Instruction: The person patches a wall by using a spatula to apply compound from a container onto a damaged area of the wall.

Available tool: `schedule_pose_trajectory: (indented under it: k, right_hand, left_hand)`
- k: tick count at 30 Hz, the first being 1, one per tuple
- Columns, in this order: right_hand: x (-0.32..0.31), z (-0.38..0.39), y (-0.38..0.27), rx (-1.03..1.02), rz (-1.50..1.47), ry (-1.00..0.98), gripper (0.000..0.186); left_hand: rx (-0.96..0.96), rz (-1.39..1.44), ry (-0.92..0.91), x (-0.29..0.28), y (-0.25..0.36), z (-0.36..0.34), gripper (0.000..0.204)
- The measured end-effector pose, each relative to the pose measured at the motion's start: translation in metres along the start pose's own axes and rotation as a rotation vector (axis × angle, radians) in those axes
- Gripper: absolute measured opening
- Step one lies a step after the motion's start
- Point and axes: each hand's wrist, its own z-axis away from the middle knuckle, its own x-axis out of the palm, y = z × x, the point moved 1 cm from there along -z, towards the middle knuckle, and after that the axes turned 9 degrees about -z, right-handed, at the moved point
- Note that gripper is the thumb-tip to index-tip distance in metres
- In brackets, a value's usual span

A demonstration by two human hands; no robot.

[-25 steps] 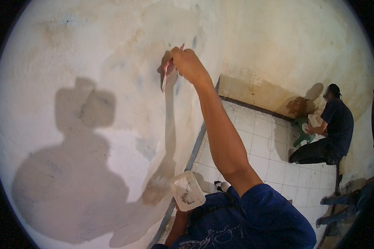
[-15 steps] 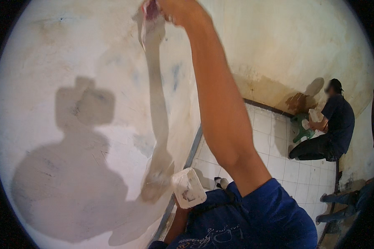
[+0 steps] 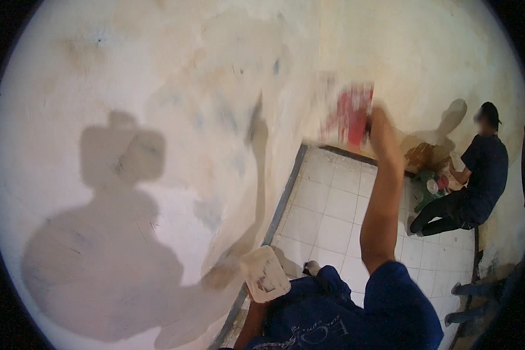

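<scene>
My right hand [image 3: 382, 125] is out in front, off the wall and blurred by motion. It grips a flat red putty spreader [image 3: 354, 114] smeared with white filler. Low by my waist, my left hand [image 3: 256, 301] supports a small white plastic tub [image 3: 249, 269] from beneath, its fingers mostly hidden. White paste and darker smears coat the tub's inside. To my left rises the patchy off-white wall [image 3: 181, 76], with grey-blue marks and pale smoothed areas.
A co-worker [image 3: 485, 169] crouches at the right by a green plastic stool [image 3: 424, 201] with things on it. White floor tiles [image 3: 326, 201] meet a dark skirting strip [image 3: 283, 201]. Another person's legs [image 3: 475, 300] show at the lower right.
My right hand has come down and right, away from the upper wall, with the spreader. The tub has shifted slightly down. The co-worker has shifted slightly in view.
</scene>
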Motion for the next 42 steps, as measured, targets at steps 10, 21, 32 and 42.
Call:
schedule_pose_trajectory:
  k: [10, 21, 32, 42]
  right_hand:
    - [0.046, 0.26, 0.212, 0.708, -0.57, -0.134, 0.023]
    - [0.127, 0.118, 0.214, 0.713, -0.958, -0.066, 0.017]
    - [0.127, -0.054, 0.192, 0.035, -0.339, 0.052, 0.016]
    - [0.169, -0.043, 0.157, -0.336, -0.06, 0.136, 0.031]
  left_hand:
    - [0.059, -0.075, -0.032, -0.051, -0.017, -0.009, 0.083]
    - [0.11, -0.361, 0.15, -0.003, -0.035, 0.028, 0.079]
    - [0.353, -1.012, 0.3, 0.006, -0.046, 0.028, 0.072]
    - [0.436, -1.513, 0.167, -0.058, -0.045, 0.027, 0.056]
